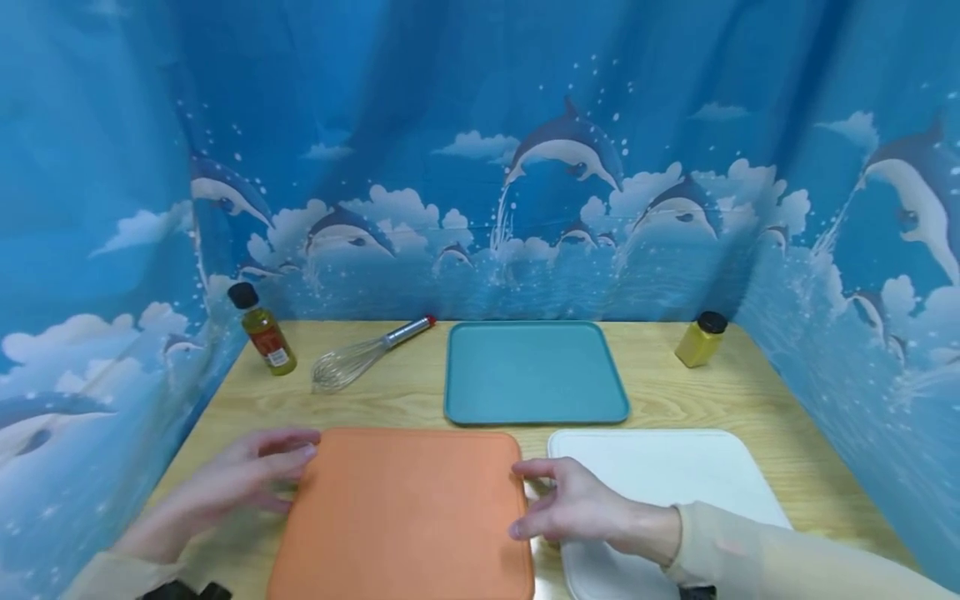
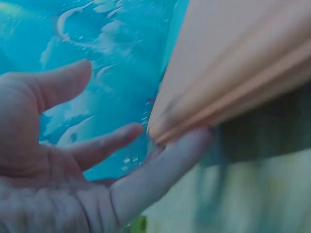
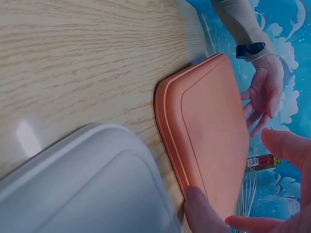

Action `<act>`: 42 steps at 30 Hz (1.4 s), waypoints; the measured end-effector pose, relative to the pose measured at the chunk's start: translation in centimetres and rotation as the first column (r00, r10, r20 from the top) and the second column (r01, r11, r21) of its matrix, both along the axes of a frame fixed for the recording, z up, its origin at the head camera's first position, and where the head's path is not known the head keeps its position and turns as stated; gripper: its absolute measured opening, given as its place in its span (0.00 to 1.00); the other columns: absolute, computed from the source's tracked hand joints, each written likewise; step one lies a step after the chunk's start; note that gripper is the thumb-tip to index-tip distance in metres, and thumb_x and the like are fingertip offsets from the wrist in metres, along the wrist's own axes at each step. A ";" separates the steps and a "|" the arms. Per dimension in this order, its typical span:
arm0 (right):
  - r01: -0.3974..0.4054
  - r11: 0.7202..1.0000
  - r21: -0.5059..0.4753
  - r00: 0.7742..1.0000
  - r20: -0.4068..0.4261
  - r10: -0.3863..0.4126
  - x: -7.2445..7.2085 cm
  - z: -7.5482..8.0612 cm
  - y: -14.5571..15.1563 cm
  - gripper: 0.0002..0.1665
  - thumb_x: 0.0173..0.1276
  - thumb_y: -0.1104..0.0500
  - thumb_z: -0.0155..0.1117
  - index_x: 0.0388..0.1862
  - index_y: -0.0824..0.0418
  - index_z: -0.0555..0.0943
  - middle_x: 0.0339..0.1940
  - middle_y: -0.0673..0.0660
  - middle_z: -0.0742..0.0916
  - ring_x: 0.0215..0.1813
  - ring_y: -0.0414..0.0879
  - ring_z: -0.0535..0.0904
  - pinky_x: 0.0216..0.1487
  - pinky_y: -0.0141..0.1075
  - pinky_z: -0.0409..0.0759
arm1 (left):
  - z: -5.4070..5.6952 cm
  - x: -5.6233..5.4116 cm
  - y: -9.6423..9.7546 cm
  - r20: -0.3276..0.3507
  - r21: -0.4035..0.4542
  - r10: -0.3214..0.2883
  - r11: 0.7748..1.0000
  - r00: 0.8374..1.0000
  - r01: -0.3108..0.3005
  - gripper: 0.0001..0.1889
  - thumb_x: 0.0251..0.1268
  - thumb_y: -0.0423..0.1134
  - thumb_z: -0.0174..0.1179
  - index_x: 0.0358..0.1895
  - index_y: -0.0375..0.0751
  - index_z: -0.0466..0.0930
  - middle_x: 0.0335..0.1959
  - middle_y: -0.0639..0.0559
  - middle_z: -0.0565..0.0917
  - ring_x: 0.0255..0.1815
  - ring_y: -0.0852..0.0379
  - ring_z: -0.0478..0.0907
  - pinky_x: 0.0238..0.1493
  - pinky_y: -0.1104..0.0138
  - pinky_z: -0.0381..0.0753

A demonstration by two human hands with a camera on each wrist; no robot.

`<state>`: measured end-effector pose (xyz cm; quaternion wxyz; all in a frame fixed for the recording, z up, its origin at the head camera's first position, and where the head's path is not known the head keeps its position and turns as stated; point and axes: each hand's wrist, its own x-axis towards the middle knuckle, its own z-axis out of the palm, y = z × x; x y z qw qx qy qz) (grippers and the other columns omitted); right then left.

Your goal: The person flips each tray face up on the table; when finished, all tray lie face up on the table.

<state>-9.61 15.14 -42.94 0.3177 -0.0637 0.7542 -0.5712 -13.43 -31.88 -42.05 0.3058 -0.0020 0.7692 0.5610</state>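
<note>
Two bare hands bracket the orange tray (image 1: 405, 517), on the near left part of the table (image 1: 397, 408)! Left hand (image 1: 258, 471) at its left edge: fingers loose and spread, one reaching under the rim, no clasp. Right hand (image 1: 566, 504) at the right edge: fingers spread too, one tip against the rim. Is the tray flat on the wood or slightly raised? Can't tell.

Right alongside, past a narrow strip of wood, comes the white tray (image 1: 652, 467), on the near right part of the table, and look what's in front of it: the right hand and the pale sleeve (image 1: 780, 550) cut across and hide part of it. A black band (image 3: 250, 50) circles the left wrist.

Beyond, the teal tray (image 1: 536, 375) sits midway along the table's far edge. Left of it, the whisk (image 1: 371, 354) lies aslant, red tip at that edge. Far left corner: a black-capped bottle (image 1: 268, 337), upright, yellow-green liquid inside. Near the far right corner, a yellow jar (image 1: 701, 340) under a black lid, contents too small to make out. Dolphin curtain (image 1: 420, 100) behind it all!
</note>
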 end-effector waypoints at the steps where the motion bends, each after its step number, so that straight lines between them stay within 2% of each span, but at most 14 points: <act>1: 0.002 1.000 -0.001 1.000 -0.007 -0.002 0.0 -0.1 -0.1 0.55 0.61 0.67 0.82 0.85 0.75 0.67 0.38 0.58 0.96 0.33 0.39 0.87 0.30 0.27 0.79 | 0.3 -0.1 -0.4 0.003 0.010 -0.017 1.000 1.000 0.017 0.39 0.92 0.50 0.54 0.88 0.25 0.54 0.86 0.21 0.64 0.74 0.37 0.83 0.62 0.42 0.94; 4: 0.014 1.000 -0.006 1.000 -0.023 -0.014 0.1 -0.3 -0.4 0.55 0.60 0.68 0.82 0.84 0.76 0.68 0.33 0.56 0.94 0.29 0.38 0.84 0.28 0.26 0.78 | 1.1 -0.4 -1.3 0.003 0.039 -0.054 0.998 0.999 0.054 0.38 0.93 0.48 0.54 0.90 0.28 0.54 0.85 0.24 0.66 0.70 0.52 0.86 0.61 0.44 0.95; 7: 0.025 1.000 0.001 0.999 -0.036 -0.025 0.1 -0.4 -0.8 0.55 0.58 0.69 0.82 0.84 0.75 0.69 0.32 0.56 0.92 0.27 0.38 0.81 0.28 0.27 0.78 | 1.9 -0.8 -1.9 -0.010 0.072 -0.081 0.994 0.997 0.082 0.36 0.93 0.45 0.54 0.90 0.32 0.55 0.85 0.32 0.72 0.66 0.60 0.87 0.61 0.46 0.95; 11: 0.031 0.999 0.027 0.999 -0.044 -0.029 -0.1 -0.4 -1.2 0.56 0.57 0.69 0.82 0.84 0.73 0.70 0.34 0.57 0.91 0.25 0.38 0.80 0.29 0.29 0.78 | 2.9 -1.2 -2.3 -0.059 0.125 -0.088 0.988 0.994 0.094 0.29 0.92 0.39 0.55 0.89 0.47 0.66 0.75 0.52 0.86 0.63 0.63 0.90 0.60 0.51 0.96; 13: 0.026 0.999 0.036 0.999 -0.048 -0.025 -0.2 -0.3 -1.4 0.56 0.57 0.69 0.83 0.85 0.72 0.69 0.35 0.58 0.92 0.26 0.39 0.81 0.29 0.28 0.79 | 3.4 -1.4 -2.5 -0.093 0.177 -0.093 0.978 0.991 0.108 0.26 0.93 0.36 0.53 0.86 0.57 0.72 0.70 0.61 0.89 0.63 0.62 0.91 0.59 0.52 0.96; 15: 0.017 0.999 0.029 0.999 -0.039 -0.016 -0.3 -0.2 -1.6 0.57 0.57 0.69 0.82 0.86 0.72 0.68 0.36 0.57 0.92 0.27 0.38 0.82 0.29 0.28 0.78 | 3.9 -1.5 -2.5 -0.119 0.256 -0.102 0.958 0.988 0.130 0.26 0.93 0.33 0.50 0.81 0.65 0.77 0.67 0.66 0.90 0.65 0.60 0.91 0.58 0.52 0.96; 17: 0.007 1.000 0.015 1.000 -0.027 -0.007 -0.4 -0.2 -1.8 0.58 0.57 0.70 0.82 0.86 0.73 0.67 0.33 0.56 0.92 0.27 0.37 0.81 0.29 0.28 0.78 | 4.4 -1.6 -2.5 -0.137 0.339 -0.121 0.927 0.983 0.161 0.28 0.94 0.31 0.45 0.79 0.67 0.79 0.69 0.64 0.90 0.66 0.58 0.91 0.58 0.51 0.96; 22: -0.003 1.000 -0.004 1.000 -0.016 0.003 -0.6 -0.2 -2.3 0.58 0.58 0.70 0.81 0.87 0.73 0.66 0.33 0.54 0.91 0.27 0.37 0.80 0.31 0.27 0.79 | 5.5 -1.8 -2.0 -0.157 0.512 -0.182 0.825 0.971 0.237 0.31 0.94 0.26 0.38 0.83 0.60 0.76 0.75 0.56 0.87 0.69 0.53 0.90 0.62 0.51 0.94; 24: 0.003 1.000 -0.005 1.000 -0.018 -0.003 -0.6 -0.3 -2.5 0.57 0.58 0.70 0.81 0.86 0.72 0.67 0.37 0.56 0.92 0.30 0.38 0.82 0.32 0.27 0.81 | 6.0 -1.9 -1.6 -0.167 0.544 -0.194 0.799 0.967 0.255 0.31 0.94 0.25 0.37 0.85 0.57 0.74 0.76 0.54 0.87 0.70 0.52 0.90 0.63 0.51 0.94; 26: 0.010 1.000 -0.007 1.000 -0.011 -0.010 -0.7 -0.3 -2.7 0.56 0.59 0.70 0.81 0.86 0.72 0.68 0.41 0.57 0.92 0.32 0.38 0.83 0.34 0.28 0.83 | 6.5 -2.0 -1.1 -0.177 0.562 -0.193 0.785 0.965 0.260 0.31 0.93 0.25 0.37 0.86 0.55 0.73 0.75 0.52 0.88 0.69 0.52 0.90 0.63 0.51 0.94; 31: 0.018 0.999 -0.033 0.999 0.030 -0.017 -1.0 -0.3 -3.2 0.54 0.61 0.70 0.81 0.86 0.70 0.69 0.47 0.59 0.93 0.34 0.39 0.84 0.36 0.28 0.85 | 7.9 -2.2 0.2 -0.223 0.549 -0.167 0.792 0.960 0.265 0.30 0.93 0.25 0.40 0.84 0.53 0.74 0.70 0.52 0.90 0.66 0.53 0.92 0.62 0.53 0.95; 35: 0.022 0.999 -0.043 0.999 0.032 -0.020 -1.1 -0.4 -3.7 0.53 0.61 0.72 0.81 0.85 0.70 0.70 0.70 0.63 0.89 0.39 0.40 0.86 0.36 0.30 0.87 | 8.9 -2.6 1.3 -0.276 0.547 -0.177 0.780 0.945 0.305 0.29 0.92 0.25 0.40 0.84 0.50 0.73 0.71 0.51 0.90 0.67 0.54 0.91 0.63 0.55 0.95; 38: 0.026 0.999 -0.035 0.999 0.033 -0.025 -1.2 -0.4 -4.1 0.52 0.62 0.71 0.81 0.85 0.69 0.71 0.80 0.65 0.83 0.42 0.41 0.89 0.38 0.32 0.89 | 9.7 -2.8 2.1 -0.313 0.540 -0.171 0.777 0.934 0.323 0.28 0.92 0.25 0.41 0.84 0.48 0.73 0.70 0.52 0.90 0.66 0.55 0.91 0.62 0.56 0.95; 42: 0.020 1.000 -0.021 0.999 0.031 -0.020 -1.5 0.3 -4.5 0.50 0.64 0.69 0.82 0.84 0.67 0.72 0.79 0.66 0.82 0.53 0.45 0.91 0.46 0.41 0.95 | 10.7 -2.9 3.4 -0.338 0.498 -0.122 0.818 0.933 0.287 0.27 0.91 0.25 0.45 0.81 0.49 0.77 0.67 0.52 0.92 0.63 0.56 0.93 0.60 0.57 0.96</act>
